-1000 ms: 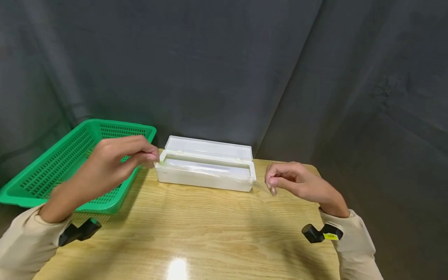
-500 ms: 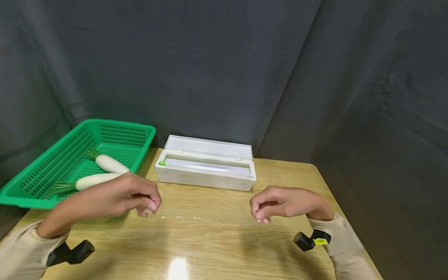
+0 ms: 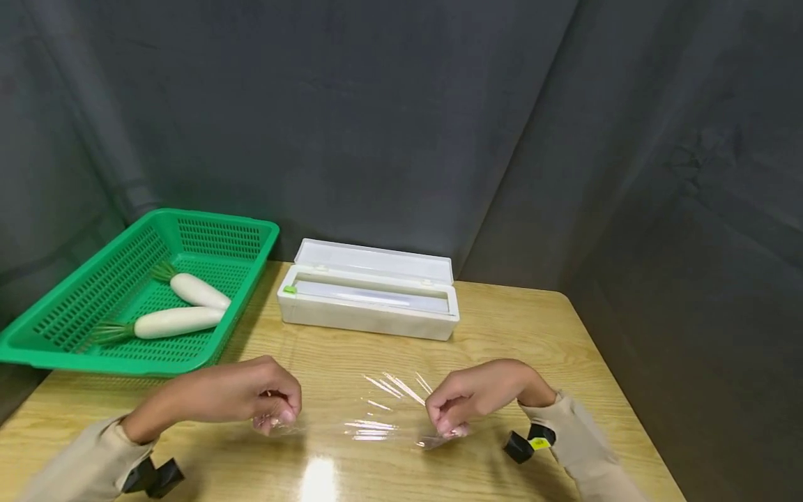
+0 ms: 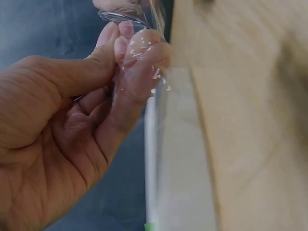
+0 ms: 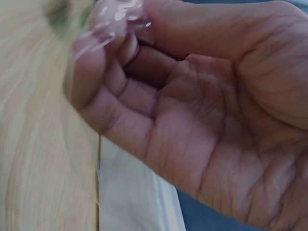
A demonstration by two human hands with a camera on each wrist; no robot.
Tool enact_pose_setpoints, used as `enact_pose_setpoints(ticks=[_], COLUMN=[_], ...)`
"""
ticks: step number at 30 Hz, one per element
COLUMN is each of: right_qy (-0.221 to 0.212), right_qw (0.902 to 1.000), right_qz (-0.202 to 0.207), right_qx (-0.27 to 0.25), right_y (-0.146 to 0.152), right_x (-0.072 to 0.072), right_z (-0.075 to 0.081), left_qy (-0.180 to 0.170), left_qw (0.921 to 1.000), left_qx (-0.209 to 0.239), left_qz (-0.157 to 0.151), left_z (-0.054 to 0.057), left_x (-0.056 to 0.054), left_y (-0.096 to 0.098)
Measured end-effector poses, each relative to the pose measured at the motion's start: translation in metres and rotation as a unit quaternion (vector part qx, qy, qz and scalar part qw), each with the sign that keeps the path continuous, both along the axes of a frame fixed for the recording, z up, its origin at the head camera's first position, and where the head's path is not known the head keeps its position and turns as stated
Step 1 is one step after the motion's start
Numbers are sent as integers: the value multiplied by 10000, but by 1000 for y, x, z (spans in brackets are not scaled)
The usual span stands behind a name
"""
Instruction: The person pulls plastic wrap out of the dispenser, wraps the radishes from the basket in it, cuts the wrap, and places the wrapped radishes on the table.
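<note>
A clear sheet of plastic wrap [image 3: 371, 427] stretches between both hands over the front of the table, bright with reflections. My left hand [image 3: 241, 394] pinches one end of it between thumb and fingers; in the left wrist view the crumpled wrap [image 4: 139, 53] clings over the fingertips. At the other end my right hand [image 3: 482, 396] pinches the sheet, and in the right wrist view bunched wrap [image 5: 120, 19] covers its fingertips. Behind the hands stands a white wrap dispenser box [image 3: 366, 317] with its lid raised, a roll inside and a green slider [image 3: 290, 289] at its left end.
To the left sits a green plastic basket [image 3: 247, 293] with two white radishes inside, one radish [image 3: 178, 322] nearer and another radish [image 3: 199, 291] behind it. The wooden table [image 3: 514, 314] ends at the right and back, against a dark grey curtain [image 3: 376, 118].
Both hands have come from beside the dispenser box toward the front of the table, drawing the plastic wrap away from it. The left hand no longer covers the radishes. The box stays put.
</note>
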State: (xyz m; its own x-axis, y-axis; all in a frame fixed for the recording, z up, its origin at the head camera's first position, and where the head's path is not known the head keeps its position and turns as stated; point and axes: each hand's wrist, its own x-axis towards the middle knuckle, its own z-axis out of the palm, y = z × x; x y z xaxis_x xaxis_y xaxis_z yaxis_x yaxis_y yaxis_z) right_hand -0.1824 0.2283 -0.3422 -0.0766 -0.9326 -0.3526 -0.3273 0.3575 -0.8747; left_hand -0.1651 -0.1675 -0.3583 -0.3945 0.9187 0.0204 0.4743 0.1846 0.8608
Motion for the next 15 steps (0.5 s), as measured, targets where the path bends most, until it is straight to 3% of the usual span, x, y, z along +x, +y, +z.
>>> enact_pose_setpoints(ticks=[7,15], right_qy=[509,1606], right_qw=[9928,9773], right_qz=[-504,-784], right_qx=[962,1137], right_y=[-13,-24], right_x=[11,28], right_z=[-26,-42], left_qy=[227,590], left_qw=[9991,9947], left_qx=[-280,-704], left_qz=[218,469], left_z=[-30,-48], left_x=[1,6], left_y=[3,7])
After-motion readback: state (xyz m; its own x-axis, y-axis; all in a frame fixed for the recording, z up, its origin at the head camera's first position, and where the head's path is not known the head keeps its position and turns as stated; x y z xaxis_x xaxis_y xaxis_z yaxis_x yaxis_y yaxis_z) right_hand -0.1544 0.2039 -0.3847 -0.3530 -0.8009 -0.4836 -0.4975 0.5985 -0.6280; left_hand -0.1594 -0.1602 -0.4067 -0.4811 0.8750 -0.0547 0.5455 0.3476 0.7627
